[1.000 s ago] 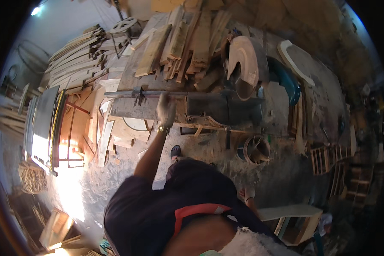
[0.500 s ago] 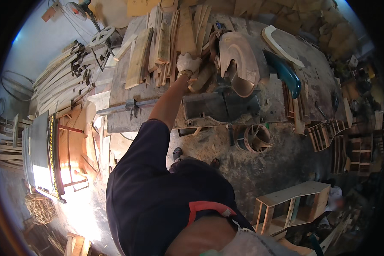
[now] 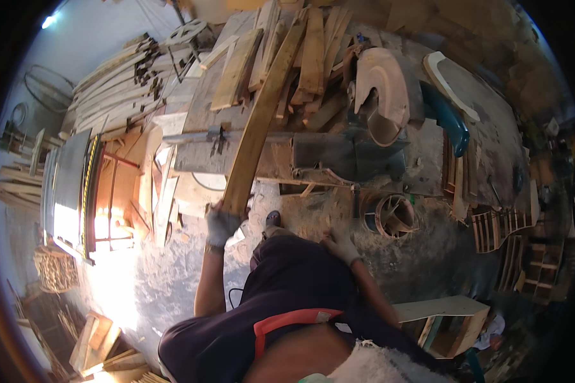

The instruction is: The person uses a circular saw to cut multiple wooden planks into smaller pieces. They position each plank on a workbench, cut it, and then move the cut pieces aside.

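Note:
My left hand (image 3: 218, 228), in a pale work glove, is closed around the near end of a long wooden plank (image 3: 260, 127). The plank slants up and away from me over the bench edge, and its far end lies against the pile of boards (image 3: 311, 54). My right hand (image 3: 343, 247), also gloved, is low in front of my body with nothing visible in it. Its fingers look loosely apart.
The workbench (image 3: 198, 150) carries a saw with a pale curved guard (image 3: 380, 80), a teal curved part (image 3: 450, 121) and a white curved piece (image 3: 450, 83). A round bin (image 3: 374, 220) stands below. Wooden strips (image 3: 112, 96) lie far left; a wooden frame (image 3: 444, 309) stands lower right.
My left hand has drawn back from the board pile toward my body, pulling the plank out over the bench edge. My right hand has come into view. The whole view has shifted somewhat.

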Demonstrator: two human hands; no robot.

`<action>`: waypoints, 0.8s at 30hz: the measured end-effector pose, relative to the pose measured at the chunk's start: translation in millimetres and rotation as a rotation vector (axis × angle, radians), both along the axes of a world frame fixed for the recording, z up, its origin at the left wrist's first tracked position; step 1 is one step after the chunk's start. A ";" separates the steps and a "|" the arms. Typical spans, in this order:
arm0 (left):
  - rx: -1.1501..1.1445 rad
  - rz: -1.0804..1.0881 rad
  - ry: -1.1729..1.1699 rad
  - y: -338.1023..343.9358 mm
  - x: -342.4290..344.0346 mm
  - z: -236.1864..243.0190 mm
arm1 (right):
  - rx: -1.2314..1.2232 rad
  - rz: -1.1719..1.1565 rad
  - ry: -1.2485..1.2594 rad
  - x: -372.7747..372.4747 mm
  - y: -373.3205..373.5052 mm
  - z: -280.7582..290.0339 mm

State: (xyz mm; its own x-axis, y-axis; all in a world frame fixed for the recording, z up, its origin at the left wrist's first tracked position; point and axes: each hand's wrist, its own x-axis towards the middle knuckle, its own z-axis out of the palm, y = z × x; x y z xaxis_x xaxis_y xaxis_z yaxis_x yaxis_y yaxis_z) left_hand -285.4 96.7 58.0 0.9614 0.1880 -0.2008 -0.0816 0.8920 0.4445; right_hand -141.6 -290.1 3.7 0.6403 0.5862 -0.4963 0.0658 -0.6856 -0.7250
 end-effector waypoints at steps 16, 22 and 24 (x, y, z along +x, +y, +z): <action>-0.287 1.131 1.141 -266.5 -432.2 -119.1 | 0.637 -0.387 1.026 21.2 277.7 -25.7; 0.443 1.267 1.900 -250.0 -367.3 -142.9 | 0.790 -0.247 0.693 -38.7 280.3 44.3; 1.027 1.016 1.753 -222.0 -307.6 -126.2 | 0.845 -0.195 0.570 -43.1 275.8 85.0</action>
State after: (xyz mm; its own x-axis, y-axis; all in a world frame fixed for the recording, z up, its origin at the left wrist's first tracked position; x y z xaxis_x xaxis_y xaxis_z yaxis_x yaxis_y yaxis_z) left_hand -593.0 -125.4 -68.2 -0.4382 0.8988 -0.0128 0.6420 0.3229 0.6954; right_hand -184.7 -14.2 88.7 0.5603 0.7955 -0.2306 -0.4953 0.0987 -0.8631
